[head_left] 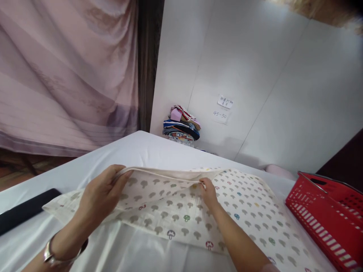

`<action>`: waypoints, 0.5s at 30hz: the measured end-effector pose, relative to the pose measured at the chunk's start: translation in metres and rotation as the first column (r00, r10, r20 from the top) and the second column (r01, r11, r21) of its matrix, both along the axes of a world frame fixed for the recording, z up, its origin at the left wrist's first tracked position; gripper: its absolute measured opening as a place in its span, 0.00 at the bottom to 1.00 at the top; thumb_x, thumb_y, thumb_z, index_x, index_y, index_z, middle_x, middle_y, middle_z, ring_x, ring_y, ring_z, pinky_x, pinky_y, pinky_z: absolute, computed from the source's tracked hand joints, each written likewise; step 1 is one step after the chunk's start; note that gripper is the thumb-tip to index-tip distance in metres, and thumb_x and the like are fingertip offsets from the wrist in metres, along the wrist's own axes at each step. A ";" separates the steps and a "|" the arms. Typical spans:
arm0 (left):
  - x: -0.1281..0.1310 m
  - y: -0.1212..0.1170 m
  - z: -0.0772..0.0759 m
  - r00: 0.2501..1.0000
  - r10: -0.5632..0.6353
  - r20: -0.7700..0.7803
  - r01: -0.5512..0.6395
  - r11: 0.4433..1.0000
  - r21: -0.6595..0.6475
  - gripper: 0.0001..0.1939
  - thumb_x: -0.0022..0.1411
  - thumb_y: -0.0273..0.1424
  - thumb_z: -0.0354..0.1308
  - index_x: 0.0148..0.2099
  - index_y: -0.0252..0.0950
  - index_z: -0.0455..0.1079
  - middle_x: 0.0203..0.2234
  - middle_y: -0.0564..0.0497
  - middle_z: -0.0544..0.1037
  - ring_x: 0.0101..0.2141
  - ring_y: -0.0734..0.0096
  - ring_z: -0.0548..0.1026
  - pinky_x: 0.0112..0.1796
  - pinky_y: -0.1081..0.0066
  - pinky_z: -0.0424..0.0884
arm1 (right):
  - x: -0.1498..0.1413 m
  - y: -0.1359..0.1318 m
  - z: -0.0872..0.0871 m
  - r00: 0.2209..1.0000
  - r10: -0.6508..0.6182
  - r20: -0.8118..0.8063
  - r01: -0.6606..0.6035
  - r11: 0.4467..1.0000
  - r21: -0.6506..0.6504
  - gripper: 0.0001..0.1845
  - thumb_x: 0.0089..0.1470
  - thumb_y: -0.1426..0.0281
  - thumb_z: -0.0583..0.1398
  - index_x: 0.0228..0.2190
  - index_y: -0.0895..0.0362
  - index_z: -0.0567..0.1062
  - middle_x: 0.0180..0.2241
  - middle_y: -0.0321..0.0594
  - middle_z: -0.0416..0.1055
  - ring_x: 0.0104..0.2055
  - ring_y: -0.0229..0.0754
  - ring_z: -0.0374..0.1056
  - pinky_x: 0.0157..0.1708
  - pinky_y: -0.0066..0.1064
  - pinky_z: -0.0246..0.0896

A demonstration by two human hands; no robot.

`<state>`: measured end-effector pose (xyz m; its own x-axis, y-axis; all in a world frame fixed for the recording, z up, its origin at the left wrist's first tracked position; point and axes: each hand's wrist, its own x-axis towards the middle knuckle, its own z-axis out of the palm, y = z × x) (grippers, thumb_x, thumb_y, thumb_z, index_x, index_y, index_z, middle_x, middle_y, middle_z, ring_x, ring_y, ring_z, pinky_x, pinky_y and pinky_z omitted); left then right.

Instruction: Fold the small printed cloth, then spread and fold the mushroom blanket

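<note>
A cream cloth [244,196] printed with small grey and coloured mushrooms lies spread over the white-covered table. My left hand [104,190] pinches its far edge between thumb and fingers and lifts it off the surface. A bracelet circles that wrist. Farther right, my right hand [208,192] grips the same edge with its fingertips. Between the two hands the raised edge sags a little, and the cloth folds over on itself below. The right part of the cloth rests flat on the table.
A red plastic basket [326,219] stands at the right on the white table cover [136,249]. At the left lies a long black object [28,209]. Folded clothes [181,126] are stacked by the wall, near paper labels [224,107]. A pink curtain [70,75] hangs at left.
</note>
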<state>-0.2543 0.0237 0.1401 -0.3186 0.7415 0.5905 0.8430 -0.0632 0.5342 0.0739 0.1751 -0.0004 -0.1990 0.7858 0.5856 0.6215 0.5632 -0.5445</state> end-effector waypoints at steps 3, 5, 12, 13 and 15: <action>-0.004 0.003 -0.002 0.999 -0.026 -0.045 0.028 0.999 0.036 0.12 0.59 0.44 0.46 0.36 0.43 0.64 0.24 0.58 0.71 0.25 0.72 0.69 0.26 0.74 0.63 | 0.001 0.009 0.006 0.999 -0.035 -0.031 0.035 0.999 0.015 0.15 0.52 0.72 0.50 0.42 0.57 0.69 0.37 0.43 0.68 0.41 0.43 0.63 0.44 0.37 0.59; -0.005 0.003 -0.002 0.996 -0.064 -0.069 0.068 0.996 0.061 0.11 0.59 0.44 0.46 0.35 0.44 0.63 0.24 0.58 0.71 0.24 0.72 0.69 0.26 0.73 0.63 | -0.002 0.017 0.009 0.999 -0.033 -0.021 0.033 0.999 -0.006 0.20 0.52 0.73 0.50 0.48 0.57 0.65 0.39 0.43 0.68 0.43 0.44 0.62 0.46 0.37 0.58; -0.006 0.002 0.002 0.989 -0.123 -0.088 0.129 0.989 0.078 0.09 0.60 0.43 0.45 0.35 0.48 0.62 0.23 0.58 0.70 0.24 0.69 0.69 0.26 0.71 0.63 | -0.013 0.037 0.025 0.996 0.015 0.089 -0.015 1.000 0.005 0.13 0.48 0.77 0.50 0.32 0.55 0.71 0.34 0.42 0.65 0.40 0.44 0.60 0.43 0.36 0.58; -0.008 0.004 0.003 0.989 -0.122 -0.084 0.128 0.989 0.076 0.09 0.60 0.43 0.45 0.35 0.48 0.62 0.23 0.58 0.70 0.24 0.69 0.69 0.26 0.71 0.63 | -0.012 0.039 0.027 0.995 0.012 0.098 -0.014 1.000 0.010 0.11 0.48 0.77 0.51 0.30 0.55 0.71 0.34 0.42 0.64 0.40 0.44 0.60 0.43 0.36 0.57; -0.015 0.011 0.005 0.990 -0.111 -0.086 0.117 0.991 0.071 0.10 0.60 0.44 0.45 0.35 0.47 0.62 0.23 0.58 0.70 0.24 0.69 0.69 0.26 0.71 0.63 | -0.011 0.042 0.033 0.993 0.000 0.121 -0.001 1.000 0.013 0.08 0.47 0.76 0.52 0.28 0.55 0.70 0.38 0.43 0.64 0.43 0.44 0.59 0.45 0.36 0.56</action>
<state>-0.2695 0.0345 0.1447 -0.1829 0.7226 0.6667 0.8684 -0.1992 0.4541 0.0629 0.2176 0.0331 -0.2694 0.7782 0.5673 0.6821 0.5700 -0.4580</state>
